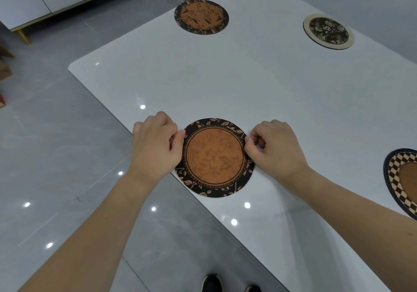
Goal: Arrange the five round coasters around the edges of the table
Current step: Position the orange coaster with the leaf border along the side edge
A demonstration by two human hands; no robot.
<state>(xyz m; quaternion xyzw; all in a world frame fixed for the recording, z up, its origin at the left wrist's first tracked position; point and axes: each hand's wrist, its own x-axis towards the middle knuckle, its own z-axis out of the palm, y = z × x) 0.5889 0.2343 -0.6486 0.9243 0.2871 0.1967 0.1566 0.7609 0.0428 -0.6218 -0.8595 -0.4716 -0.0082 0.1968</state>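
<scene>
Fingers of both hands pinch the leaf-bordered orange coaster (pixel 215 157) at opposite points of its rim: the left hand (pixel 153 143) grips the rim toward the worktop's corner, the right hand (pixel 274 148) the rim on the opposite side, with thumb and curled fingers pressed together on the edge in each case. That coaster lies flat between the two hands at the near edge of the white worktop (pixel 248 84), and its nearest arc appears to overhang that edge slightly, above the grey floor (pixel 56 145). Being round, it has no long axis (so orientation hardly matters); what counts is that it sits squarely between the hands, equally near to each, and any nudge inward would be away from the body. Beyond this coaster, along the far side, rest a dark-rimmed orange coaster (pixel 201 17) and a pale-rimmed floral coaster (pixel 328 31), well apart. To its right, a checker-rimmed coaster (pixel 401 178) is cut off by the frame. A fifth is not in view.
</scene>
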